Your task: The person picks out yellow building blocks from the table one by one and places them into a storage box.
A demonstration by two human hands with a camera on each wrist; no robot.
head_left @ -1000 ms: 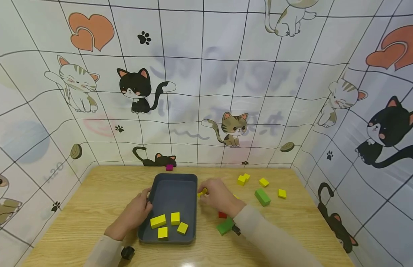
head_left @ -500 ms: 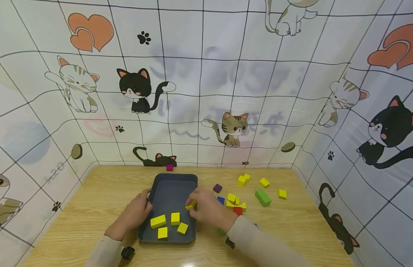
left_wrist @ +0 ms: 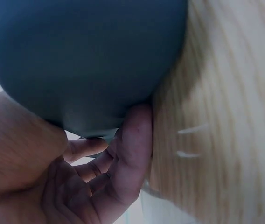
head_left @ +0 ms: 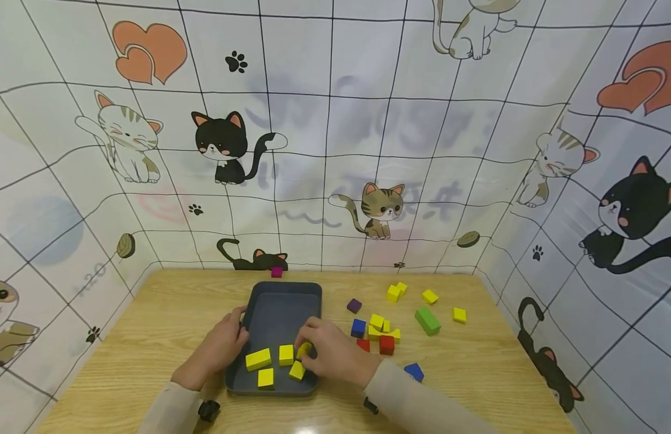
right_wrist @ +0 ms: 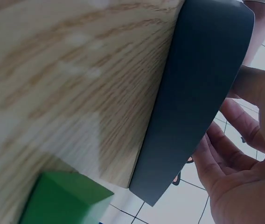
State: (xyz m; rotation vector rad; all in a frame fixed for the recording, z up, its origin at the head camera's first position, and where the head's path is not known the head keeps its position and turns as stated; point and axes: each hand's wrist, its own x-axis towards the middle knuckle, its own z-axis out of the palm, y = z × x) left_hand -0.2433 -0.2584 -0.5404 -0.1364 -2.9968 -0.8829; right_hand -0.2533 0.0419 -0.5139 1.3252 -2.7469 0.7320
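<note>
A dark grey tray [head_left: 283,307] lies on the wooden table, with several yellow blocks [head_left: 258,360] in its near half. My left hand [head_left: 220,345] grips the tray's left edge; in the left wrist view its fingers [left_wrist: 135,140] bend against the tray's outer wall [left_wrist: 86,70]. Reaching over the tray's right side, my right hand [head_left: 340,354] pinches a small yellow block [head_left: 304,349] low inside the tray, close to the other yellow blocks. The fingers partly hide that block. In the right wrist view, the tray's wall [right_wrist: 193,93] covers the fingertips.
Right of the tray lie loose blocks: a purple one [head_left: 354,306], a blue one [head_left: 358,328], a red one [head_left: 386,345], a green one [head_left: 427,321] and several yellow ones [head_left: 393,293]. A magenta block [head_left: 277,272] sits at the table's back edge, before the cat-print wall cloth [head_left: 324,150].
My right hand has carried the yellow block leftward from beside the tray, over its right rim, and down toward the blocks inside. The left hand and tray have stayed in place.
</note>
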